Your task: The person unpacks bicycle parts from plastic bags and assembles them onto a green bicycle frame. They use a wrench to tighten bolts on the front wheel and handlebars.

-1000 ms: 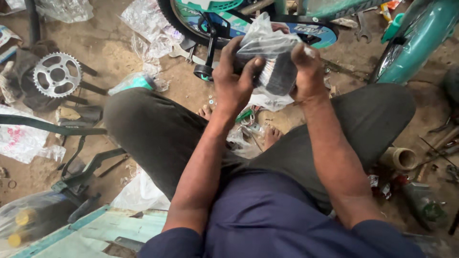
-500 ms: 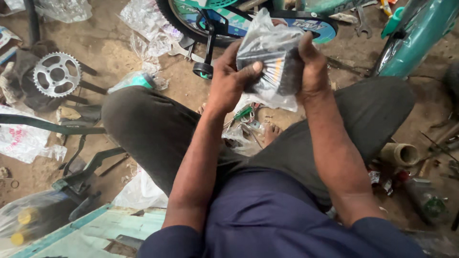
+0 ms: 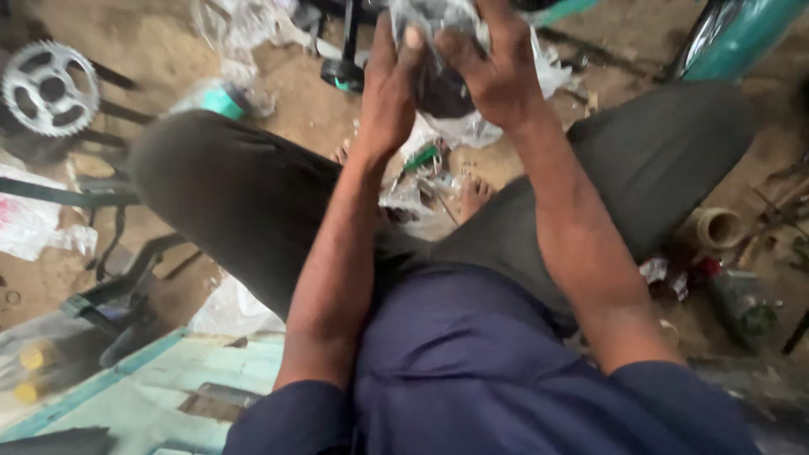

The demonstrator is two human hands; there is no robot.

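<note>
Both my hands are raised in front of me, gripping a clear plastic bag [image 3: 459, 34] with a dark part inside it. My left hand [image 3: 392, 84] clasps the bag from the left, thumb up. My right hand [image 3: 497, 72] wraps over it from the right. The top of the bag is cut off by the frame edge. I sit cross-legged on sandy ground in dark trousers; my bare foot [image 3: 474, 192] shows between my knees, beside small loose tools and a green-handled item [image 3: 421, 157].
A toothed chainring [image 3: 46, 88] lies far left. A teal bicycle frame [image 3: 729, 34] stands at the top right, and a black pedal [image 3: 341, 72] at top centre. Crumpled plastic bags [image 3: 25, 223], black metal parts [image 3: 118, 291], a tape roll [image 3: 716, 227] and a teal board [image 3: 143, 396] surround me.
My hands have lifted the bag higher and drawn closer together around it. The view has shifted so the bag now sits at the top edge.
</note>
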